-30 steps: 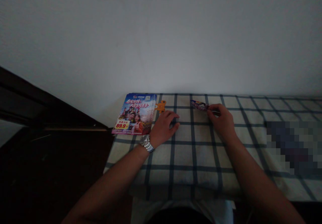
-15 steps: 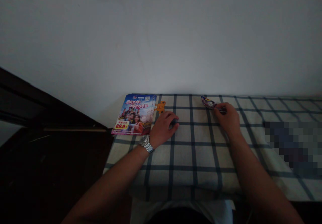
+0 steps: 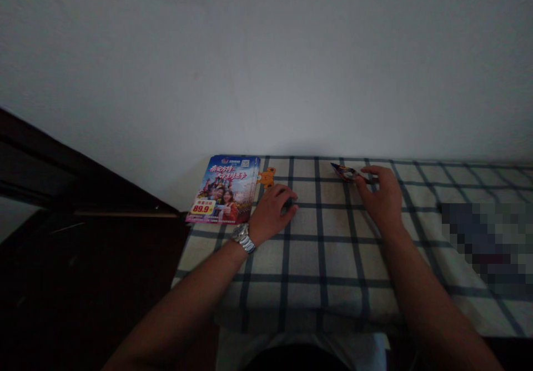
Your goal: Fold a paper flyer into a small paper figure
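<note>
My right hand (image 3: 381,196) rests on the checked cloth (image 3: 325,249), its fingertips pinching a small folded purple paper piece (image 3: 343,171) near the wall. My left hand (image 3: 272,212), with a metal watch at the wrist, lies on the cloth with fingers curled loosely and nothing visible in them. It sits just right of a stack of colourful leaflets (image 3: 225,189). A small orange figure (image 3: 266,177) lies between the leaflets and my left hand.
A white wall rises right behind the cloth-covered surface. Dark wooden furniture (image 3: 62,193) fills the left side. A blurred patch (image 3: 487,237) covers part of the cloth at the right.
My right hand has carried the purple paper piece to the right along the wall side of the cloth and set it lower. My left hand has stayed put.
</note>
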A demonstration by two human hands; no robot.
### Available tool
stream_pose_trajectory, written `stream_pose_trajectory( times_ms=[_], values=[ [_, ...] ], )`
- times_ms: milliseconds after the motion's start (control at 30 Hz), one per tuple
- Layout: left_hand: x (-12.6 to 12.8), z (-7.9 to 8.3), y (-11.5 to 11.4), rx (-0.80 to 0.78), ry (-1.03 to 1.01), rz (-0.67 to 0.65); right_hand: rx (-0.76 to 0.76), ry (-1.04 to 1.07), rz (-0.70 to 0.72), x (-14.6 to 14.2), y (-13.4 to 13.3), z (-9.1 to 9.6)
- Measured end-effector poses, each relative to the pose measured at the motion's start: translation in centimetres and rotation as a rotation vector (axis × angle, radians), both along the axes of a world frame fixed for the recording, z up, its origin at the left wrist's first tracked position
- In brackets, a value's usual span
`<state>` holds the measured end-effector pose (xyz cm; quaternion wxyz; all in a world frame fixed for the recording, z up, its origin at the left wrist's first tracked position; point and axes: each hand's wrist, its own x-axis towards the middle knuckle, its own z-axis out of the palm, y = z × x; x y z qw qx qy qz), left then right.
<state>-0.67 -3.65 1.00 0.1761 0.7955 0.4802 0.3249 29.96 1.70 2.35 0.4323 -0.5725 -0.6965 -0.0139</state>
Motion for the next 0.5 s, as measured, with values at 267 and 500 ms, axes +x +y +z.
stream_pose_trajectory(
  times_ms=[267, 500],
  values=[
    [0.0, 0.1, 0.1, -0.005, 0.005, -0.006, -0.017, -0.042, 0.294, -2.0, -1.0, 0.0],
    [0.0, 0.0, 0.1, -0.002, 0.014, -0.013, -0.243, -0.093, 0.516, -3.4, -1.5, -1.1]
  ],
)
